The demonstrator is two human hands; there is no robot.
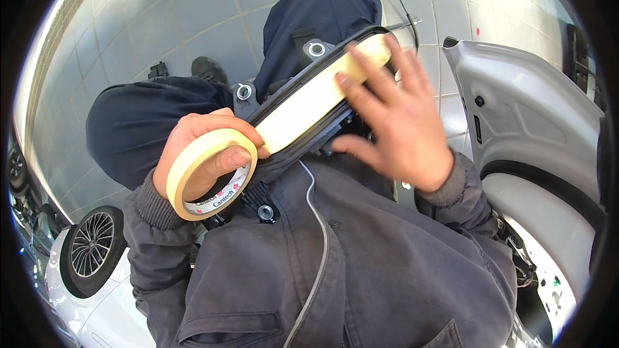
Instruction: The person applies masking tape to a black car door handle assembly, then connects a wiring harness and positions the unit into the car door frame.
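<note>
A long black car part (274, 166) with a rubber-like rim rests across my lap, tilted from near left to far right. Pale yellow masking tape (303, 113) covers its upper face in a wide band. My left hand (205, 126) grips a roll of masking tape (177, 183), thumb through the ring, at the part's near end. Its fingertips touch the tape band there. Over the far end of the band, my right hand (409, 125) lies with fingers spread, slightly blurred, fingertips on the tape. Mounting tabs with metal rings stick out of the part, including one metal ring (244, 92).
A silver car panel (516, 90) stands at the right, with white bodywork (538, 209) below it. At the lower left is a car wheel (92, 251) on a white car. A thin black rod (401, 1) lies beyond my knees on the grey tiled floor (200, 0).
</note>
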